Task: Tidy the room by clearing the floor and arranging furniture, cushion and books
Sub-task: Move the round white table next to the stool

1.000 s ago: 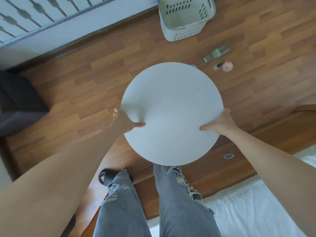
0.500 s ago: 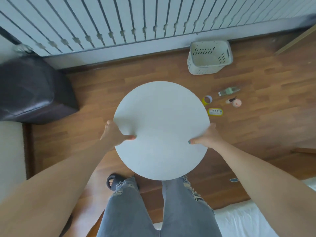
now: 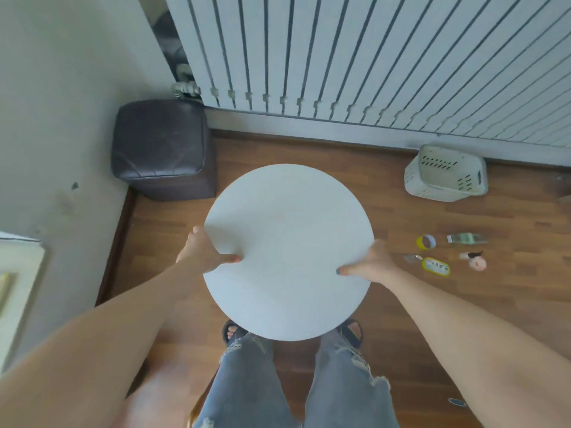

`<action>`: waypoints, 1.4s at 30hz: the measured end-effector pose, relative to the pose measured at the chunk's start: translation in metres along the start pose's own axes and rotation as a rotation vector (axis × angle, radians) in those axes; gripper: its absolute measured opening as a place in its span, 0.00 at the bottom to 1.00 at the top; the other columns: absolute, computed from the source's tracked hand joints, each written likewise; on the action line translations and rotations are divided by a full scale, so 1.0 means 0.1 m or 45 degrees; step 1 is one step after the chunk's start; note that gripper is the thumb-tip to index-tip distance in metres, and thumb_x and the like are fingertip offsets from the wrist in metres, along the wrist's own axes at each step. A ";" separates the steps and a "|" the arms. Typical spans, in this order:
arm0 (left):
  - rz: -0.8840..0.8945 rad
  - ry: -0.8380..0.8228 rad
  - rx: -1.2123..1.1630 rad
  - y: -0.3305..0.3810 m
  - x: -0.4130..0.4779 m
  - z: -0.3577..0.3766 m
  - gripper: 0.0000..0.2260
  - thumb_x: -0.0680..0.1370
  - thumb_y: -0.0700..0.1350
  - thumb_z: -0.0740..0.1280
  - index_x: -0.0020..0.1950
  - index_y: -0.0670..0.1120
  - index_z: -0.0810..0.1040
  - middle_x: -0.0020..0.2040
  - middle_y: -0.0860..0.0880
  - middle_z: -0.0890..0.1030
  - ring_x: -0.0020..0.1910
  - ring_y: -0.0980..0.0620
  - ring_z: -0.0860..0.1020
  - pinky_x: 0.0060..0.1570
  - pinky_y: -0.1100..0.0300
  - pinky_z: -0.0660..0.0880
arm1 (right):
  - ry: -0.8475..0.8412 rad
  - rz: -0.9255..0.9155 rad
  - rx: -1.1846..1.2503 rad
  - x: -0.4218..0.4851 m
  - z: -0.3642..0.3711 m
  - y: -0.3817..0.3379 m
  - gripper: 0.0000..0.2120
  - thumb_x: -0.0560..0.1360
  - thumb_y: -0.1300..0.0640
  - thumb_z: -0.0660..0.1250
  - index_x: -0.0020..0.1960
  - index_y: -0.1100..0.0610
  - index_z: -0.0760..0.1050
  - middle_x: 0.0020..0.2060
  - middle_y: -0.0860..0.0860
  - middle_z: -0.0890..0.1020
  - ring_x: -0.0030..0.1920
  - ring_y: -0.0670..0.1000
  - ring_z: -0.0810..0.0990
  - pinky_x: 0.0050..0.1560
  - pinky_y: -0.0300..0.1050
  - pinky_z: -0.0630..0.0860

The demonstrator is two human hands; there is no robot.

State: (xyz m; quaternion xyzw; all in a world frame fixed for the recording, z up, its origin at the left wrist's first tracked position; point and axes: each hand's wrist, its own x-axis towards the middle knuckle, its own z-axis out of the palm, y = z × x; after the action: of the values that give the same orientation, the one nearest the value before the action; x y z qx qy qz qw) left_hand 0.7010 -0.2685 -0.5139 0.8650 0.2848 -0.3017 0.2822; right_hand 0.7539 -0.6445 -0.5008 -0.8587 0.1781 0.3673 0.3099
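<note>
A round white table (image 3: 289, 242) fills the middle of the head view, seen from straight above, its legs hidden under the top. My left hand (image 3: 204, 253) grips its left rim with the thumb lying on the top. On the right rim, my right hand (image 3: 370, 264) holds the same way. A dark leather pouf (image 3: 160, 143) stands in the corner just beyond the table's upper left. Several small items lie on the wooden floor to the right: a yellow tape roll (image 3: 426, 242), a green bottle (image 3: 466, 238), a yellow oval case (image 3: 435, 266) and a pink toy (image 3: 475, 261).
A white laundry basket (image 3: 448, 174) lies tipped at the back right, below the slatted white wall (image 3: 370, 57). A plain wall (image 3: 61, 118) runs down the left side. My legs and sandals (image 3: 352, 332) stand right under the table's near edge.
The view has swung up and left while I carry the table toward the corner. The pouf and left wall have come into sight, and the basket and small items have slid to the right.
</note>
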 end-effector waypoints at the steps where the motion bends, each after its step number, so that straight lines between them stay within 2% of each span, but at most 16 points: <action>1: -0.033 0.012 -0.028 -0.22 0.03 -0.08 0.61 0.40 0.75 0.73 0.68 0.47 0.65 0.58 0.49 0.72 0.55 0.46 0.75 0.49 0.47 0.79 | -0.004 -0.022 -0.017 -0.04 0.11 -0.18 0.42 0.49 0.53 0.87 0.59 0.58 0.75 0.55 0.49 0.80 0.59 0.53 0.79 0.58 0.52 0.78; 4: -0.057 0.071 -0.082 -0.57 -0.09 -0.34 0.60 0.43 0.72 0.76 0.69 0.46 0.63 0.60 0.48 0.72 0.56 0.45 0.75 0.49 0.48 0.79 | -0.041 -0.023 -0.065 -0.13 0.38 -0.60 0.48 0.51 0.53 0.86 0.64 0.62 0.66 0.58 0.49 0.74 0.59 0.50 0.74 0.58 0.47 0.75; 5: -0.064 0.091 -0.100 -0.64 -0.13 -0.41 0.59 0.47 0.70 0.77 0.70 0.44 0.62 0.61 0.47 0.71 0.57 0.44 0.74 0.51 0.48 0.78 | -0.048 -0.047 -0.081 -0.12 0.46 -0.69 0.52 0.49 0.50 0.87 0.65 0.62 0.64 0.58 0.49 0.73 0.59 0.50 0.74 0.58 0.47 0.75; 7: -0.110 0.136 -0.136 -0.86 -0.22 -0.59 0.57 0.51 0.66 0.79 0.71 0.42 0.60 0.63 0.45 0.70 0.60 0.43 0.73 0.54 0.48 0.77 | -0.052 -0.098 -0.175 -0.14 0.63 -0.94 0.61 0.37 0.40 0.85 0.65 0.59 0.67 0.60 0.50 0.76 0.60 0.52 0.77 0.59 0.49 0.77; 8: -0.147 0.151 -0.154 -0.99 -0.24 -0.66 0.56 0.53 0.65 0.80 0.71 0.41 0.59 0.64 0.44 0.70 0.60 0.43 0.72 0.54 0.48 0.76 | -0.063 -0.128 -0.196 -0.13 0.73 -1.07 0.60 0.36 0.39 0.84 0.63 0.59 0.69 0.59 0.50 0.78 0.59 0.52 0.78 0.58 0.49 0.78; 11: -0.238 0.181 -0.205 -1.33 -0.25 -0.83 0.55 0.55 0.63 0.80 0.70 0.40 0.58 0.64 0.44 0.69 0.61 0.43 0.72 0.56 0.48 0.74 | -0.123 -0.148 -0.257 -0.21 0.95 -1.45 0.46 0.47 0.48 0.87 0.58 0.59 0.70 0.55 0.48 0.77 0.55 0.48 0.76 0.53 0.43 0.74; 14: -0.319 0.209 -0.266 -1.63 -0.26 -0.97 0.55 0.55 0.63 0.81 0.70 0.39 0.59 0.64 0.43 0.70 0.62 0.42 0.71 0.57 0.47 0.73 | -0.138 -0.222 -0.320 -0.07 1.19 -1.69 0.65 0.35 0.35 0.83 0.66 0.58 0.67 0.62 0.49 0.76 0.61 0.49 0.76 0.58 0.44 0.75; 15: -0.347 0.223 -0.285 -1.70 -0.26 -1.01 0.55 0.55 0.62 0.81 0.70 0.39 0.59 0.64 0.43 0.70 0.62 0.42 0.71 0.57 0.47 0.73 | -0.160 -0.248 -0.324 0.09 1.27 -1.68 0.65 0.37 0.36 0.84 0.68 0.59 0.65 0.64 0.50 0.74 0.62 0.49 0.74 0.61 0.47 0.75; 17: -0.390 0.243 -0.300 -1.84 -0.24 -1.08 0.55 0.54 0.63 0.81 0.70 0.39 0.59 0.64 0.43 0.70 0.63 0.42 0.71 0.58 0.46 0.73 | -0.191 -0.274 -0.390 -0.10 1.31 -2.01 0.59 0.44 0.42 0.86 0.68 0.61 0.64 0.65 0.52 0.73 0.64 0.51 0.74 0.64 0.50 0.73; 20: -0.460 0.270 -0.365 -2.00 -0.21 -1.17 0.55 0.54 0.62 0.81 0.70 0.40 0.59 0.64 0.43 0.70 0.62 0.42 0.71 0.57 0.45 0.73 | -0.205 -0.314 -0.449 -0.04 1.47 -2.37 0.47 0.58 0.50 0.84 0.69 0.62 0.65 0.64 0.54 0.74 0.66 0.55 0.74 0.64 0.46 0.72; 22: -0.507 0.279 -0.414 -2.08 -0.20 -1.18 0.54 0.55 0.61 0.81 0.70 0.39 0.59 0.64 0.42 0.70 0.62 0.41 0.71 0.57 0.45 0.73 | -0.235 -0.350 -0.492 -0.09 1.52 -2.57 0.44 0.64 0.54 0.82 0.71 0.64 0.61 0.67 0.56 0.71 0.68 0.56 0.71 0.65 0.45 0.68; 25: -0.562 0.291 -0.470 -2.18 -0.16 -1.19 0.54 0.54 0.60 0.82 0.70 0.39 0.59 0.64 0.42 0.70 0.61 0.41 0.71 0.55 0.46 0.73 | -0.270 -0.363 -0.569 0.08 1.64 -2.78 0.45 0.60 0.53 0.84 0.70 0.62 0.65 0.65 0.53 0.73 0.67 0.55 0.73 0.61 0.41 0.69; 28: -0.604 0.303 -0.534 -2.28 -0.06 -1.21 0.53 0.54 0.59 0.82 0.69 0.39 0.60 0.62 0.42 0.70 0.60 0.41 0.71 0.52 0.48 0.73 | -0.293 -0.414 -0.586 0.18 1.74 -2.97 0.53 0.50 0.46 0.86 0.68 0.58 0.66 0.64 0.52 0.75 0.64 0.53 0.75 0.62 0.44 0.72; 32: -0.619 0.310 -0.577 -2.41 0.05 -1.26 0.52 0.55 0.58 0.82 0.69 0.40 0.60 0.63 0.42 0.70 0.61 0.41 0.71 0.52 0.47 0.73 | -0.286 -0.392 -0.589 0.31 1.89 -3.12 0.42 0.59 0.56 0.84 0.65 0.61 0.65 0.56 0.48 0.71 0.60 0.50 0.72 0.54 0.41 0.70; 36: -0.621 0.291 -0.578 -2.63 0.19 -1.34 0.52 0.55 0.59 0.82 0.69 0.40 0.60 0.63 0.43 0.70 0.61 0.41 0.71 0.54 0.47 0.73 | -0.269 -0.347 -0.588 0.32 2.15 -3.23 0.54 0.57 0.50 0.85 0.71 0.63 0.57 0.67 0.54 0.69 0.69 0.55 0.69 0.64 0.46 0.68; 42: -0.632 0.268 -0.545 -3.04 0.47 -1.44 0.53 0.53 0.61 0.82 0.68 0.40 0.60 0.62 0.43 0.70 0.61 0.42 0.71 0.55 0.44 0.74 | -0.273 -0.318 -0.547 0.34 2.57 -3.42 0.56 0.56 0.51 0.85 0.71 0.63 0.53 0.66 0.55 0.69 0.69 0.56 0.69 0.65 0.47 0.69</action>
State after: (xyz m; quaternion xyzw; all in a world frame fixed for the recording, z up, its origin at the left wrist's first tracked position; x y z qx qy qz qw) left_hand 0.5824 0.0476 -0.5470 0.7169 0.5710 -0.2036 0.3443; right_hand 0.8250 -0.2221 -0.5274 -0.8763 -0.0451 0.4443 0.1807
